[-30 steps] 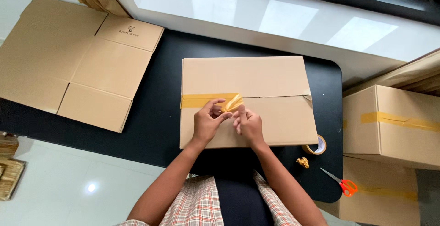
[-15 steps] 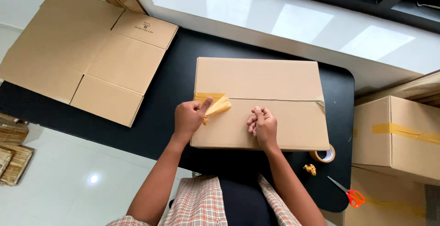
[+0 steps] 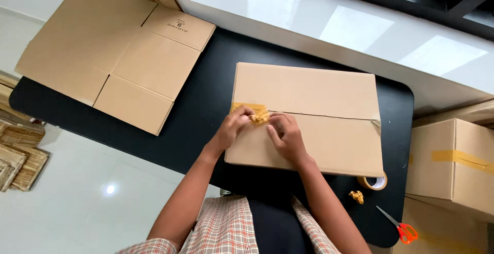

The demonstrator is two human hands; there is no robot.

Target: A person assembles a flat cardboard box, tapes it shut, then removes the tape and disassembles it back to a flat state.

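Yellow tape [image 3: 256,114] sits in a crumpled bunch at the left end of the seam on our brown box [image 3: 309,117], which lies on the black counter [image 3: 206,99]. Our left hand [image 3: 234,126] pinches that bunch, and our right hand [image 3: 285,136] presses flat and open on the box beside it. We think a hard pull could rip the cardboard, or the sticky tape could snap and cling to our fingers

place: packing workroom — evidence: flattened cartons [image 3: 113,58] | taped boxes [image 3: 453,156] | tape roll [image 3: 373,182] | scissors [image 3: 399,225]
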